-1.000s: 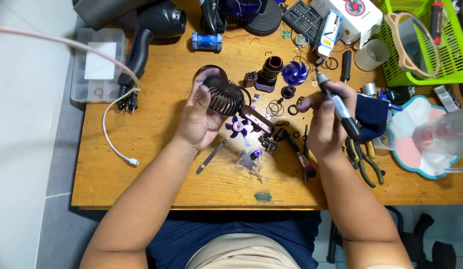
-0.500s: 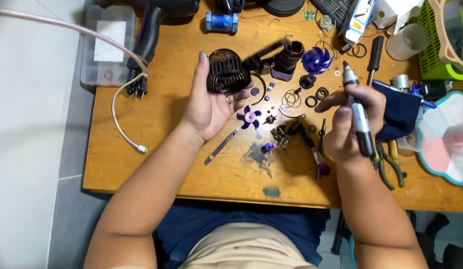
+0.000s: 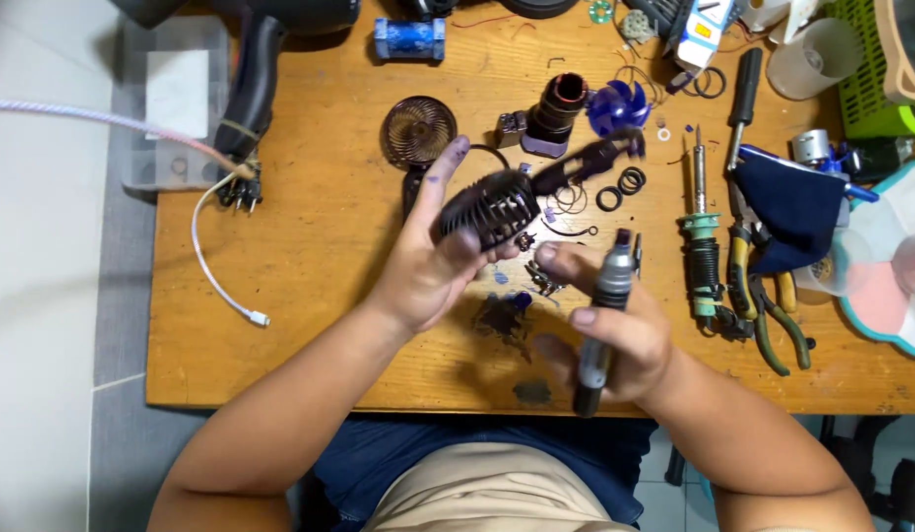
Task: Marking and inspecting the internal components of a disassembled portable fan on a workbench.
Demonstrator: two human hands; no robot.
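Holding: the left hand (image 3: 433, 261) grips a dark slotted fan housing (image 3: 489, 205) above the bench (image 3: 310, 246), a dark arm on it sticking out to the right.
Left fingers: curled around the housing's lower side, with the index finger stretched up past its left edge.
Right hand (image 3: 615, 340): closed around a grey pen-shaped driver (image 3: 605, 315), tip pointing up and away from the person.
Right fingers: wrapped on the driver's barrel, the thumb laid across it and the index finger reaching left toward the housing without touching it.
Where the housing is: raised over the middle of the bench, just left of the driver's tip.
Behind the hands: a round dark grille (image 3: 418, 130) lies flat, with a dark cylinder (image 3: 556, 113) and a blue fan blade (image 3: 617, 104) to its right.
Small parts: black rings (image 3: 620, 187) and screws lie scattered between the hands and the blade.
Right side: a soldering iron (image 3: 702, 236) and pliers (image 3: 763, 296) lie side by side.
Left side: a white cable (image 3: 216, 261) trails over the wood.
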